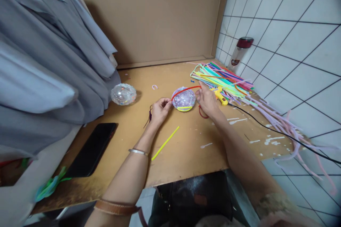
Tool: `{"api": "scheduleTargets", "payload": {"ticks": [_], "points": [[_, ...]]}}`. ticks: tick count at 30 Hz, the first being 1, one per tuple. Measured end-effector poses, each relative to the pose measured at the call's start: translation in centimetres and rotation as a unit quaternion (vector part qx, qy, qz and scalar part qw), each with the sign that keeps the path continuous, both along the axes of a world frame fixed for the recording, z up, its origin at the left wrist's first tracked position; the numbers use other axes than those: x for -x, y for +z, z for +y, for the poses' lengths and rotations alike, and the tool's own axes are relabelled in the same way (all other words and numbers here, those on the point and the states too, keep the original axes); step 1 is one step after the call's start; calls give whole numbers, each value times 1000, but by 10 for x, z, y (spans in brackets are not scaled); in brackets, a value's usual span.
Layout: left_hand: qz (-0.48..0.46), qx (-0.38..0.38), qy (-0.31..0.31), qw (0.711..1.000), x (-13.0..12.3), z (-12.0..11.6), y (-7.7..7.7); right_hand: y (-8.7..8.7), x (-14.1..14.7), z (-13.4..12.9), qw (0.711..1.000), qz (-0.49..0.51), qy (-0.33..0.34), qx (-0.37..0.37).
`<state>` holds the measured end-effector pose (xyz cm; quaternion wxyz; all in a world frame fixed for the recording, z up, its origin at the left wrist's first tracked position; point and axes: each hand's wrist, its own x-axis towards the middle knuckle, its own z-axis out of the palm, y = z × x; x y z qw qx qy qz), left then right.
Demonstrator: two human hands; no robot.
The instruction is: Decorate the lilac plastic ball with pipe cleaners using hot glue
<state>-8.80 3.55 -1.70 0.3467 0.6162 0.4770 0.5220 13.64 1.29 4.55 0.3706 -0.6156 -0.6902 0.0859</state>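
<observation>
A red pipe cleaner [186, 89] arches over a clear, purple-tinted ball [184, 98] on the table. My left hand [160, 109] pinches its left end close to the ball's side. At the other end, my right hand [206, 98] has its fingers closed on the strip. A yellow strip [184, 108] runs across the lower front of the ball. Beneath my right hand shows a red loop [203, 112], perhaps a scissors handle. One loose yellow pipe cleaner [165, 143] lies on the table between my forearms.
Beyond my right hand are a yellow glue gun [221, 96] with a black cord and a heap of coloured pipe cleaners [226, 79]. A second clear ball [123, 94] and a black phone [92, 149] sit left. A bottle [239, 52] stands by the tiled wall; grey cloth [48, 53] hangs left.
</observation>
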Motion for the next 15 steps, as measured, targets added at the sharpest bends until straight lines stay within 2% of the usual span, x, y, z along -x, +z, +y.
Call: {"api": "scheduleTargets", "payload": {"ticks": [4,6,8,12,15], "points": [[5,-3,-7,1000,-1,-1,3,0,8,-2,995,-43,-79,42],[4,-1,-12,1000,-1,-2,3,3,11,-6,992,-62,-97,60],[5,-1,-17,1000,-1,-2,4,4,13,-8,991,-73,-99,55],[10,0,-17,1000,-1,-2,3,-2,10,-7,995,-80,-67,-5],[10,1,-13,1000,-1,-2,3,-8,7,-3,997,-62,-46,-7]]}}
